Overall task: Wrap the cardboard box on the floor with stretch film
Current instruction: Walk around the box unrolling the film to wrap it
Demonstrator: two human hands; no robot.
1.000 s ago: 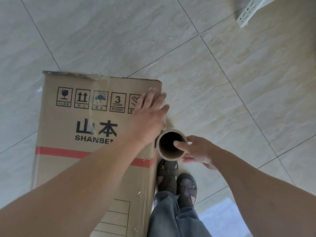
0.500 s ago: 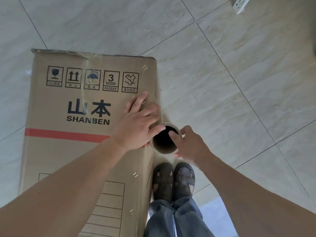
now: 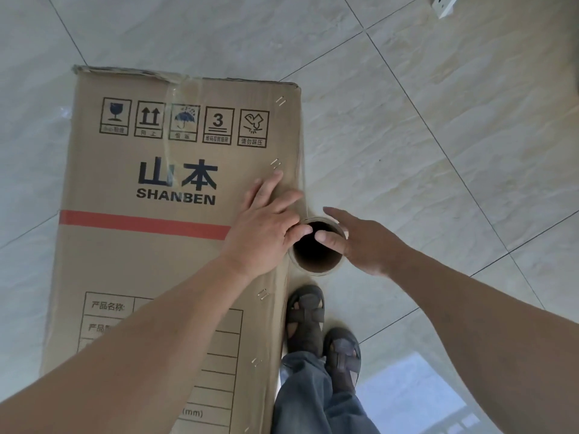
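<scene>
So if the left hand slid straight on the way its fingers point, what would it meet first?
Probably the staples just past its fingertips. The left hand lies flat on the box, fingers aimed up along the box's right edge. Beyond the staples only bare cardboard shows until the far corner, then floor.

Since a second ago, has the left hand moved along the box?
Yes. The left hand slid down the cardboard box, away from the handling symbols it overlapped, toward the red stripe, near the film roll core.

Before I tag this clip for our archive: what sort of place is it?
Probably an indoor room in a home or shop: glossy marble-look tiled floor, a white power strip lying on it, and a Shanben cardboard box.
</scene>
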